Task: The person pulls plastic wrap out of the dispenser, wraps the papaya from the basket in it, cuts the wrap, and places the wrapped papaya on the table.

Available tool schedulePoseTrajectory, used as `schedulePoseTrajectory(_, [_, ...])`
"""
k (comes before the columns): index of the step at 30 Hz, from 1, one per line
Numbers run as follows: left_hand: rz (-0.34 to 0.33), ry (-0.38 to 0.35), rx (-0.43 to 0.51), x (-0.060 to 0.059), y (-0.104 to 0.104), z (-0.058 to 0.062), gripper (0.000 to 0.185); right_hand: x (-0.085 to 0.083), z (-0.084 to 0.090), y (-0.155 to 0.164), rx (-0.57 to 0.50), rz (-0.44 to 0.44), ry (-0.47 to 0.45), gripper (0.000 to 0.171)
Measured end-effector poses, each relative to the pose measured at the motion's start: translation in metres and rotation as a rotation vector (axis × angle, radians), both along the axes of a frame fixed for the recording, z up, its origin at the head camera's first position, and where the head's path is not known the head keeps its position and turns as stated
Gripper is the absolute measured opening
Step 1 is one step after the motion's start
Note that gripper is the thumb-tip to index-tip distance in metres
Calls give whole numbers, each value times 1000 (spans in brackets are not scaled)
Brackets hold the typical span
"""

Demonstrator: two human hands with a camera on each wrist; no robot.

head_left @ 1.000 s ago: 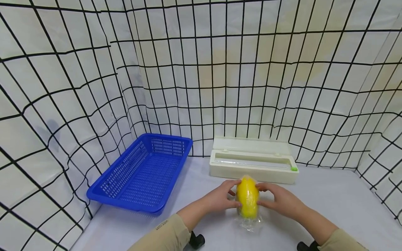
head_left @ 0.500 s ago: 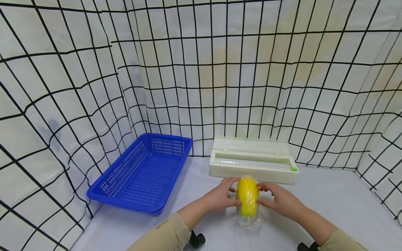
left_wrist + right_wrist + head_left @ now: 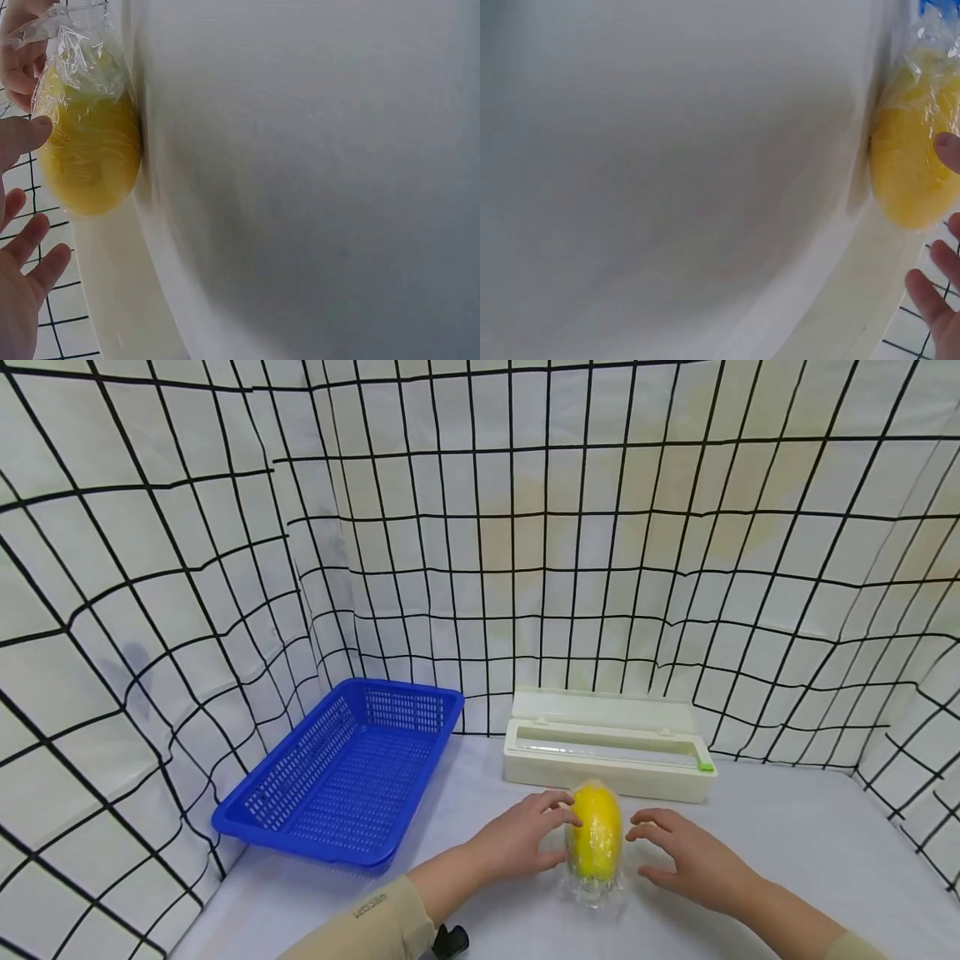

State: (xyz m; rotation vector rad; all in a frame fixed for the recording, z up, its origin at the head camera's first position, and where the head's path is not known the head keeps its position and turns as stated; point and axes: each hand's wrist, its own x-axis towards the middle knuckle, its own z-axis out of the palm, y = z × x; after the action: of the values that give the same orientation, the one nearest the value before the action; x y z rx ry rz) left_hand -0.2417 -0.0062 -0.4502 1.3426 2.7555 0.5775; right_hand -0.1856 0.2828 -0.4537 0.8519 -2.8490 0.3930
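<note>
A smooth yellow oval, fruit-like object (image 3: 596,831) lies on the white cloth, wrapped in clear plastic film with a crumpled loose tail at its near end. At its left side is my left hand (image 3: 525,835), fingers spread and fingertips right at the film. My right hand (image 3: 697,864) stands apart from it on the other side, thumb and fingers parted and holding nothing. In the left wrist view the wrapped yellow object (image 3: 90,150) shows its rounded end, with the left thumb overlapping its edge. The right wrist view also shows the yellow object (image 3: 915,157) close past the right thumb.
Just behind the yellow object sits a white cling film dispenser (image 3: 603,783), its lid raised, a roll inside and a green slider at the right. To the left is a blue perforated basket (image 3: 405,814). Black wire grid (image 3: 547,568) walls backed by white sheeting stand behind and beside.
Both hands have loosened from the yellow object: the right hand has drawn back to the right, and the left fingers have opened slightly away. The object stays on the cloth.
</note>
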Motion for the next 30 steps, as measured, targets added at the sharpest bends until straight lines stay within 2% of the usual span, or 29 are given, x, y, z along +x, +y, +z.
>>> schedulePoseTrajectory(3, [-133, 207, -105, 3, -3, 3, 38, 1, 0, 0, 121, 166, 174, 46])
schedulePoseTrajectory(5, [-212, 310, -158, 4, -4, 2, 36, 1, 0, -1, 205, 265, 272, 49])
schedulePoseTrajectory(7, [-277, 382, -210, 5, -5, 0, 36, 1, -1, -2, 275, 349, 340, 50])
schedulePoseTrajectory(9, [-317, 422, -252, 7, -5, -2, 38, 0, -2, -4, 317, 410, 384, 49])
schedulePoseTrajectory(12, [-347, 452, -305, 9, -4, -4, 41, -1, -4, -7, 336, 460, 419, 48])
schedulePoseTrajectory(16, [-361, 448, -323, 11, -2, -3, 43, -4, -7, -10, 329, 491, 441, 41])
schedulePoseTrajectory(21, [-364, 463, -292, 12, 0, -2, 30, -6, -9, -13, 301, 499, 449, 26])
schedulePoseTrajectory(25, [-352, 437, -271, 11, 2, -3, 24, -5, -9, -14, 229, 480, 440, 24])
schedulePoseTrajectory(30, [-332, 370, -258, 9, 4, -2, 17, -2, -8, -15, 110, 444, 403, 28])
